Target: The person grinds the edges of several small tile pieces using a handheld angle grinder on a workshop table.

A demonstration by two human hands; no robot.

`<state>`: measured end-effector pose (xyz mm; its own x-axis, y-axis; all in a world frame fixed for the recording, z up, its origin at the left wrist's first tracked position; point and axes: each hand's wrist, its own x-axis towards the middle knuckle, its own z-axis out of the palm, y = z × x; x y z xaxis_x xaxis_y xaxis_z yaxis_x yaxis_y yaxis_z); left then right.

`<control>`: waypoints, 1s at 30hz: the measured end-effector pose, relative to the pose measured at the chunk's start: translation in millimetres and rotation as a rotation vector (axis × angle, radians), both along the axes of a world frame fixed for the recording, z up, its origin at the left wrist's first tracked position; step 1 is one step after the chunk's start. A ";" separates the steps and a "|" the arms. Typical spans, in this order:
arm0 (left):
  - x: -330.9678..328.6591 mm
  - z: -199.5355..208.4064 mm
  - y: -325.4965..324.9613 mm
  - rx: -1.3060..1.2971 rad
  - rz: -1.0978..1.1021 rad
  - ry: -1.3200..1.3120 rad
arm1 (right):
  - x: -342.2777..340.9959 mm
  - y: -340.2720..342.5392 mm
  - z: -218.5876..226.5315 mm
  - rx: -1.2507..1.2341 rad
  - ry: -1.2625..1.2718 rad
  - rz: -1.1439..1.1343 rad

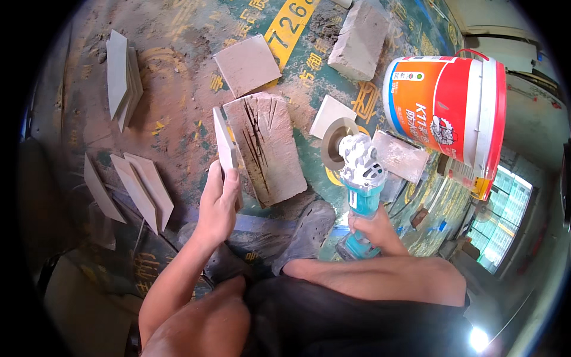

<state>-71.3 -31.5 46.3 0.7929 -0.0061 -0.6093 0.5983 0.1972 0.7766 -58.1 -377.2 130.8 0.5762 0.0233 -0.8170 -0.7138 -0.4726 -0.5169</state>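
My left hand (220,202) is closed on a thin pale tile (223,140), held on edge above the left side of a scored block (270,149). Dark cut lines run along that block's top. In my right hand (377,229) is a teal cordless angle grinder (364,196), its head wrapped in a grey-and-white covering. The grinder's round disc (338,143) points away from me, right of the block and apart from the tile. Whether the disc spins cannot be told. A small pale tile piece (331,116) lies just beyond the disc.
A square tile (247,65) lies beyond the block, and another block (358,41) sits farther right. Several tiles (124,80) stand on edge at left, with more tiles (143,184) nearer me. A red-and-orange bucket (443,107) stands at right. Dust covers the printed green floor sheet (196,35).
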 end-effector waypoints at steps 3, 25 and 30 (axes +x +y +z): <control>-0.3 -26.4 -0.2 -0.120 0.141 0.053 | -1.9 8.5 2.0 -0.045 0.047 0.132; -5.6 -48.3 -18.0 -0.007 0.034 -0.052 | 18.9 22.5 24.0 -0.140 0.042 0.541; -7.8 -61.5 -17.9 0.039 -0.041 -0.034 | 11.7 19.5 14.8 -0.066 0.037 0.596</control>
<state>-79.1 -49.4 -15.1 0.8126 -0.0159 -0.5826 0.5785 0.1421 0.8032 -46.4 -357.7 145.6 0.4505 0.2821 -0.8470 -0.3327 -0.8274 -0.4525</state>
